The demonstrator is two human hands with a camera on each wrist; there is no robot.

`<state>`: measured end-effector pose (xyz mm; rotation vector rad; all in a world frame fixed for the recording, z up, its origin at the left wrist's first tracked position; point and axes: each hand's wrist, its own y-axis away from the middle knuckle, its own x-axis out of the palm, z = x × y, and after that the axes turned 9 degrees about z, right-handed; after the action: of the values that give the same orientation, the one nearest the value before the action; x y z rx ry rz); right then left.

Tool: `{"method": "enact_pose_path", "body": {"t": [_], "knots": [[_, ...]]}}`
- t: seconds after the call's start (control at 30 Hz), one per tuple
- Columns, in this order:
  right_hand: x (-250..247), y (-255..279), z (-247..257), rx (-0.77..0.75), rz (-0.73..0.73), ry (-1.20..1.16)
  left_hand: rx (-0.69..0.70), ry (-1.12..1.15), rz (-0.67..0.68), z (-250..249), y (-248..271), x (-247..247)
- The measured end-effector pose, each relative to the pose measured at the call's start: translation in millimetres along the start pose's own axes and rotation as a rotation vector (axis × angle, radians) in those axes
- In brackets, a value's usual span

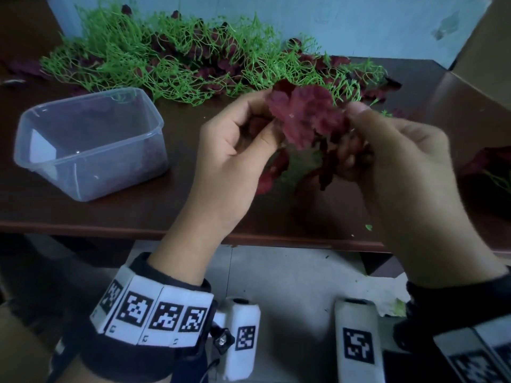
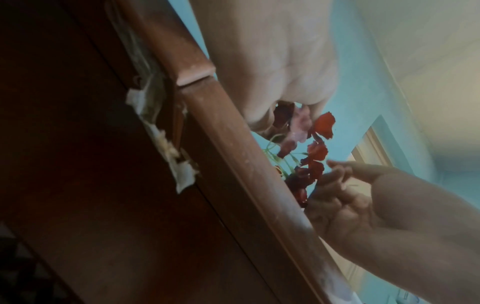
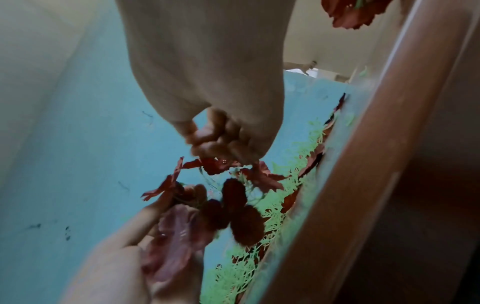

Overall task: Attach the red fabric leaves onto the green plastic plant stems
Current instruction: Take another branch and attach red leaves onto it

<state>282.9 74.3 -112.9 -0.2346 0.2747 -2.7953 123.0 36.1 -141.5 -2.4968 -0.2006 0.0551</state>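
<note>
Pinching red leaves [image 1: 304, 117] between left hand [image 1: 235, 150] and right hand [image 1: 401, 156], clear tub [image 1: 88, 142] left, stem pile [image 1: 171, 62] behind

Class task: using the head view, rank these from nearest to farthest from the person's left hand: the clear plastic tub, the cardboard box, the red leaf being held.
1. Red leaf: held by the left hand.
2. Clear plastic tub: on the table, left.
3. Cardboard box: far right, at the back.

Dim, bluish light throughout (wrist views softly blurred), edges bent by wide-angle distortion.
</note>
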Motion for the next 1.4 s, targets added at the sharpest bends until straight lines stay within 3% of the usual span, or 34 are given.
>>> {"method": "enact_pose_path", "body": {"t": [0.07,0.13,0.27,0.4,0.5,0.6,0.7,0.8,1.0,1.17,1.4], "knots": [[-6.4,-3.5,-0.7,-0.078,-0.144,0.144,-0.007,0.095,-0.046,0.9,0.8,-2.1],[-9.1,-7.2,-3.3,-0.035,-0.187,0.178,-0.011,0.161,-0.085,1.8,0.2,-3.9],[-3.1,-9.2,-9.3,0.242,-0.002,0.080,-0.012,0.278,-0.132,-0.8,0.2,-3.4],[2.2,-1.2,-8.0,0.292,0.161,-0.176,-0.011,0.248,-0.141,-1.0,0.0,0.8],[7.6,-8.6,0.1,0.298,0.208,-0.235,-0.012,0.146,-0.101,-1.6,0.8,2.2],[14.8,-22.6,7.4,0.294,0.130,-0.092,-0.077,0.069,-0.079,0.6,2.2,4.1],[12.3,-24.9,4.1,0.307,0.034,-0.166,-0.119,0.011,-0.075,-1.6,2.5,5.6],[6.1,-13.9,-1.0,0.336,0.040,-0.210,-0.147,-0.073,-0.101,-2.0,0.8,7.5],[3.3,-7.3,-10.1,0.364,0.143,-0.195,-0.242,0.057,-0.190,1.1,-1.0,9.7],[0.1,-5.8,-10.5,0.382,0.162,-0.187,-0.304,0.020,-0.260,2.8,-2.1,7.5],[4.7,-5.8,-18.0,0.264,0.135,0.079,-0.290,0.020,-0.336,-5.8,-2.8,5.7]]}}
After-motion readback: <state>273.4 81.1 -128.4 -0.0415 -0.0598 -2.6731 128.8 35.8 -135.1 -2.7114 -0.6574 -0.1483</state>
